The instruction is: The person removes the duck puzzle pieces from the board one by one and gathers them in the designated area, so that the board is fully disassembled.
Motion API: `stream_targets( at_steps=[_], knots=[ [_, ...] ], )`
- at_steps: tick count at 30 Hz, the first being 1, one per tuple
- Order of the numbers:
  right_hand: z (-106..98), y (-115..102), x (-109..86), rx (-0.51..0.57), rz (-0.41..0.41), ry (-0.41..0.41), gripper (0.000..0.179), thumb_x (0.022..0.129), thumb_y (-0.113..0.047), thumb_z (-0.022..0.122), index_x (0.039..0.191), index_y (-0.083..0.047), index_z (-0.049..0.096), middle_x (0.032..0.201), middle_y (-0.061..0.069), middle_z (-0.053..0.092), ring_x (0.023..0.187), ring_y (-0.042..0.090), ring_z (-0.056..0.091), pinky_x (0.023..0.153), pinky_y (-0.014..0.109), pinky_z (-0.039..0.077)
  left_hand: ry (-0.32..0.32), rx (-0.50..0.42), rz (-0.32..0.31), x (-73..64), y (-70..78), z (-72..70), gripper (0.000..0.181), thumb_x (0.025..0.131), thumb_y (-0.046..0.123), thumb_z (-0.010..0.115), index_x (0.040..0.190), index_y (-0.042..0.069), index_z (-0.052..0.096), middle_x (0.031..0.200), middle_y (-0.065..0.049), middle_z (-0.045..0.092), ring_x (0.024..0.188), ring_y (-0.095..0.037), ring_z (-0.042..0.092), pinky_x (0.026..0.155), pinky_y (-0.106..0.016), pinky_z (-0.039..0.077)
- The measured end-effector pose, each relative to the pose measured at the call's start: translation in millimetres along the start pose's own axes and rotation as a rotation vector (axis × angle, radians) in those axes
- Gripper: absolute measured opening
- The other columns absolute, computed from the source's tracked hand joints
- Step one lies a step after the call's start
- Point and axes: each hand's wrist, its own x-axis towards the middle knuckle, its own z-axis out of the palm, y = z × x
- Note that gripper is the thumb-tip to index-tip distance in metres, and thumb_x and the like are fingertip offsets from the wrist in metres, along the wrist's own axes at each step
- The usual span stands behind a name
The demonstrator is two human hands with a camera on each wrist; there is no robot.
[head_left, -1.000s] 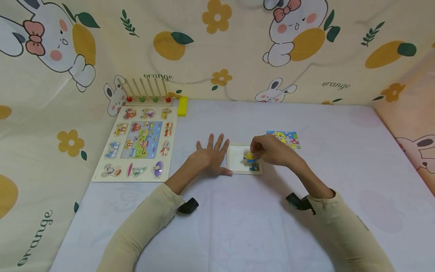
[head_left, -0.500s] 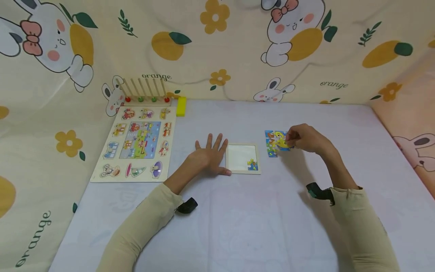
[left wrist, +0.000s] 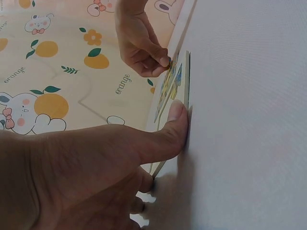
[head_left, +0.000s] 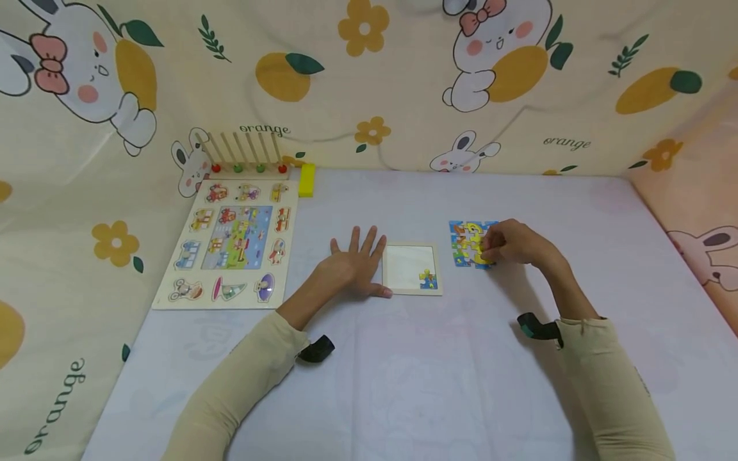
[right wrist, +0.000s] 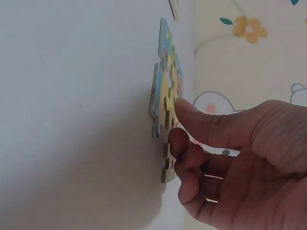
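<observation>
My left hand (head_left: 360,267) lies with fingers spread on the white table, its thumb and index finger at the left edge of a small wooden puzzle tray (head_left: 400,269). In the left wrist view the thumb (left wrist: 175,127) presses the tray's edge. One jigsaw piece (head_left: 428,280) sits in the tray's lower right corner. My right hand (head_left: 516,243), thumb and fingers curled, pinches a jigsaw piece at the right side of a joined block of colourful jigsaw pieces (head_left: 466,240). The right wrist view shows thumb and index fingertip at the block's edge (right wrist: 165,105); the fingers partly hide the pinched piece.
A large wooden picture board (head_left: 225,291) with vehicle and toy shapes lies at left. Behind it stands a peg rack (head_left: 245,173) with red and green beads, beside a yellow block (head_left: 307,180). A printed cloth (head_left: 403,83) hangs behind the table.
My right hand has gone from over the tray to the block at right, then slightly down and left along it. A piece now sits in the tray's corner. The left hand stays still.
</observation>
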Motion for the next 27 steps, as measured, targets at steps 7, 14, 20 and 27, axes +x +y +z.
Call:
stream_targets(
  at_steps=[7, 14, 20, 27],
  knots=[
    [-2.1, -6.2, -5.3, -0.097, 0.041, 0.023, 0.022, 0.089, -0.014, 0.082, 0.097, 0.001, 0.068, 0.093, 0.015, 0.068, 0.086, 0.027, 0.059, 0.074, 0.034, 0.045, -0.002, 0.004, 0.004, 1.3, 0.1, 0.3, 0.116, 0.094, 0.074, 0.057, 0.168, 0.014, -0.010, 0.175, -0.014, -0.021, 0.162, -0.045, -0.015, 0.123, -0.078, 0.014],
    [1.6, -10.6, -5.3, -0.148, 0.075, -0.003, 0.030, 0.084, -0.017, 0.088, 0.097, 0.004, 0.070, 0.094, 0.017, 0.070, 0.087, 0.028, 0.060, 0.078, 0.041, 0.049, 0.006, 0.008, -0.003, 0.8, -0.2, 0.0, 0.117, 0.094, 0.074, 0.057, 0.168, 0.014, -0.010, 0.175, -0.013, -0.020, 0.163, -0.044, -0.014, 0.124, -0.077, 0.014],
    [3.4, -14.0, -4.0, -0.150, 0.027, 0.002, 0.028, 0.084, -0.015, 0.087, 0.098, 0.004, 0.071, 0.096, 0.018, 0.070, 0.088, 0.028, 0.061, 0.081, 0.044, 0.050, 0.009, 0.003, -0.001, -0.3, -0.8, 1.0, 0.116, 0.094, 0.074, 0.057, 0.168, 0.014, -0.009, 0.175, -0.014, -0.020, 0.163, -0.045, -0.013, 0.123, -0.078, 0.014],
    [0.3, -21.9, -6.5, -0.160, 0.012, 0.019, 0.025, 0.088, -0.017, 0.083, 0.097, 0.002, 0.069, 0.092, 0.017, 0.069, 0.084, 0.028, 0.060, 0.072, 0.037, 0.047, 0.005, 0.004, 0.001, 2.3, -2.1, 2.5, 0.117, 0.094, 0.075, 0.057, 0.168, 0.015, -0.010, 0.175, -0.013, -0.021, 0.163, -0.044, -0.014, 0.124, -0.077, 0.013]
  ],
)
